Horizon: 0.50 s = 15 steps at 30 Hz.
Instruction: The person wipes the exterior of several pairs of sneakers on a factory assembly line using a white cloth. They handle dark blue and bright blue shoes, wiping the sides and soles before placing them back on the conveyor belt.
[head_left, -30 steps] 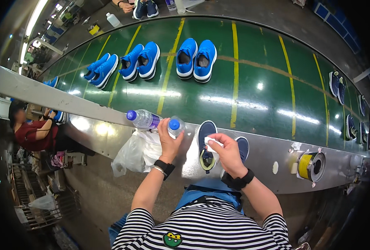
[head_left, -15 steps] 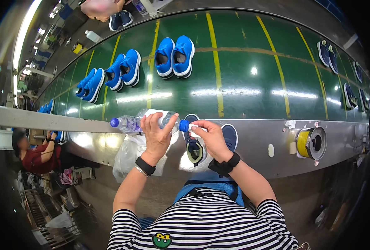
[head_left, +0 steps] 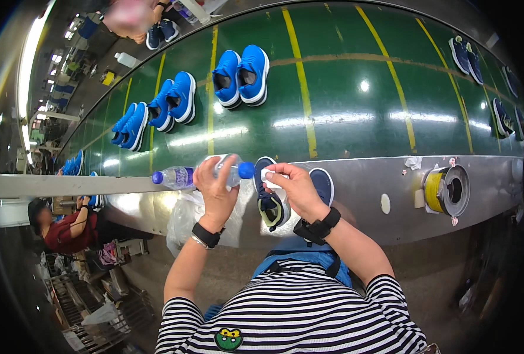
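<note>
My left hand is closed around a clear plastic bottle with a blue cap. It lies sideways in my grip, cap pointing right. Between thumb and fingers, my right hand pinches a small white pad, cloth or tissue, a short gap from the cap. Below my hands a dark navy shoe with a pale lining rests on the metal ledge. Its navy mate stands right of my right hand, which partly hides it. Left of my left hand is another clear bottle with a purple label and blue-violet cap.
Past the metal ledge runs a green conveyor belt with yellow lines. Blue shoes stand on its left part, navy shoes on its right. A yellow-banded roll sits on the ledge. Another person works at far left.
The bottle in my left hand has drawn back left, so its cap is now apart from the white pad. My right hand still pinches the pad. Shoes on the belt have shifted slightly.
</note>
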### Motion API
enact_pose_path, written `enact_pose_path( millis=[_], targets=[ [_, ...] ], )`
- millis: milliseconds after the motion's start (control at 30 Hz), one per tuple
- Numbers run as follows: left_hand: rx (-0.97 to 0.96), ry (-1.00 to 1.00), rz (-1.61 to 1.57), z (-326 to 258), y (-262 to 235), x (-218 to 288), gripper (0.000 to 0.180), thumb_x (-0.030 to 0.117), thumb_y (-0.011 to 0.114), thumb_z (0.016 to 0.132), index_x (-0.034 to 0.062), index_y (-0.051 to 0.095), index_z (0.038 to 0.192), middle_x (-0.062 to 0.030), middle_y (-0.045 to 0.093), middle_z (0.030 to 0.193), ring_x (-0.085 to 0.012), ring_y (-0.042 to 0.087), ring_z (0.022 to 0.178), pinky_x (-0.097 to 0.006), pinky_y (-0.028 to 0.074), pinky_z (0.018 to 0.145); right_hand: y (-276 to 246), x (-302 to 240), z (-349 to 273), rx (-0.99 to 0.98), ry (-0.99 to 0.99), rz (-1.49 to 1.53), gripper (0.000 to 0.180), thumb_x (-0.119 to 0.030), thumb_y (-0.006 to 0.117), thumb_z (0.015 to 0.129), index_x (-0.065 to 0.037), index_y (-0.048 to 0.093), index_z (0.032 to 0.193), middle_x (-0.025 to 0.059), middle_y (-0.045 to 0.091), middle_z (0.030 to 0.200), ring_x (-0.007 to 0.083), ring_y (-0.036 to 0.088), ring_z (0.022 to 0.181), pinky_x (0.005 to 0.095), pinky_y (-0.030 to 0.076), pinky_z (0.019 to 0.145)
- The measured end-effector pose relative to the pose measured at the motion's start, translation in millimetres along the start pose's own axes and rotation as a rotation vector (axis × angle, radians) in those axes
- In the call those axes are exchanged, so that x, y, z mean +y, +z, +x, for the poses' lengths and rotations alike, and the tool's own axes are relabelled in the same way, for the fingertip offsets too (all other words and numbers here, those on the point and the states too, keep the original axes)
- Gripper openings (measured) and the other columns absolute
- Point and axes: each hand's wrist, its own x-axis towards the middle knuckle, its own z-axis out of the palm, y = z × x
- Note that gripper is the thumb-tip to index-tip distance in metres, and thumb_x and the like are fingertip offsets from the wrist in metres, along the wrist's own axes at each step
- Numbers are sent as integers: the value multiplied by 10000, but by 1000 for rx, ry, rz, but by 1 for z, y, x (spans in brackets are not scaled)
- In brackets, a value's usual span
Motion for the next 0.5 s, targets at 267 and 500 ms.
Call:
enact_pose_path(
  millis=[267,500],
  targets=[
    [72,-618,-610,-87,77,-83,670,73,732,777,26,356,1329,-116,470,1263,-209,494,1122,-348,405,965,-110,-51,-69,354,-210,-117,185,-54,642,860,10,612,1030,64,646,911,118,629,742,250,529,685],
    [-110,-1034,-739,-125,49,-77,680,63,716,790,-35,320,1333,-181,434,1296,-252,472,1172,-362,403,991,-165,11,-102,587,-243,-261,129,-61,659,842,-5,647,957,21,637,848,71,587,758,220,479,676]
  ],
)
